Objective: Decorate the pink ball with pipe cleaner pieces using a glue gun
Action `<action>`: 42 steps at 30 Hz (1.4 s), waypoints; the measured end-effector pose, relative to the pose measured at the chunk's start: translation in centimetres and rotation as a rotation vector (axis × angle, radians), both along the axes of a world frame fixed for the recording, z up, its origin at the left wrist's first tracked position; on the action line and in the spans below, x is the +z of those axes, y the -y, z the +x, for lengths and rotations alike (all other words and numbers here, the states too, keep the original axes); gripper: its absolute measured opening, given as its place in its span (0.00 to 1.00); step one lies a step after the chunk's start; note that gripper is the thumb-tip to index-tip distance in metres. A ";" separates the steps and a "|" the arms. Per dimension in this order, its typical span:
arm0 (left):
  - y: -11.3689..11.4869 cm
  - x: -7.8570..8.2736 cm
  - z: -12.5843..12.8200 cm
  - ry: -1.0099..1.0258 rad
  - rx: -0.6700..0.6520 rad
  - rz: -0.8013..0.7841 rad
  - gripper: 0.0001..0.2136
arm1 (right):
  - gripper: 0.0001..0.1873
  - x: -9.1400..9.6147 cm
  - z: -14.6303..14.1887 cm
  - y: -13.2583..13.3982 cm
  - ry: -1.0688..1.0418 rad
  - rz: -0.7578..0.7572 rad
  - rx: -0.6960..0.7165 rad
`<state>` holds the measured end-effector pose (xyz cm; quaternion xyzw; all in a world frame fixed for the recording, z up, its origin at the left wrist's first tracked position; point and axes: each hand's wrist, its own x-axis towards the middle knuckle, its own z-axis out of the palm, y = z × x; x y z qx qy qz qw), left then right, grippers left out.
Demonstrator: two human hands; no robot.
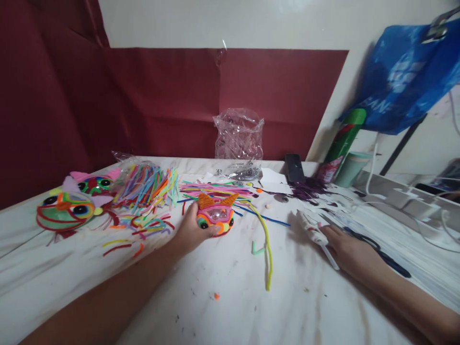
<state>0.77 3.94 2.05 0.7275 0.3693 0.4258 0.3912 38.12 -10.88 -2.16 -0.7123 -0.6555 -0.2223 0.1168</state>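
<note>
My left hand (191, 232) is closed on the left side of a small pipe-cleaner animal face (217, 214), with orange ears, a pink outline, a clear front and dark eyes. It is held close to the table's middle. On the right, my right hand (341, 244) has its fingers around a white hot glue gun (312, 231), whose glue stick (331, 258) sticks out toward me. Dark-handled scissors (386, 256) lie beside and partly behind that hand. Between the hands, a long yellow pipe cleaner (268, 249) curves over the table next to a bent mint-green piece (257, 250).
Two finished-looking faces (68, 211) sit at the left. A bag of colourful pipe cleaners (143, 187) spills near them. Behind lie a clear plastic bag (239, 136), a phone (294, 167) and purple strands (312, 188). A power strip (402, 203) with cables runs along the right.
</note>
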 end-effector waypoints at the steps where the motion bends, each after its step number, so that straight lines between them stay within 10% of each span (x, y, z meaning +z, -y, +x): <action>1: 0.0 0.0 0.0 -0.007 0.005 0.000 0.32 | 0.15 -0.2 0.1 -0.1 0.019 -0.029 0.000; 10: -1.0 -0.5 -0.3 -0.032 0.031 -0.035 0.32 | 0.15 4.3 0.0 1.6 -0.050 -0.111 0.167; 13: -0.9 -0.4 -0.2 -0.028 0.025 -0.015 0.32 | 0.15 5.7 -3.1 1.1 -0.052 0.036 0.261; 20: -0.8 -0.6 -0.2 -0.050 0.068 0.010 0.31 | 0.14 5.9 -14.6 -2.3 -0.102 -0.191 0.623; 26: -0.7 -0.5 -0.4 -0.036 0.028 0.021 0.32 | 0.12 5.3 -15.4 -3.8 -0.311 -0.164 0.614; 35: 0.0 -0.2 0.0 -0.082 0.099 0.151 0.30 | 0.08 6.5 -18.3 -6.9 -1.511 -0.304 0.481; 42: 0.5 -0.2 0.2 -0.172 0.101 0.207 0.33 | 0.21 5.9 -20.0 -8.0 -1.614 -0.354 0.560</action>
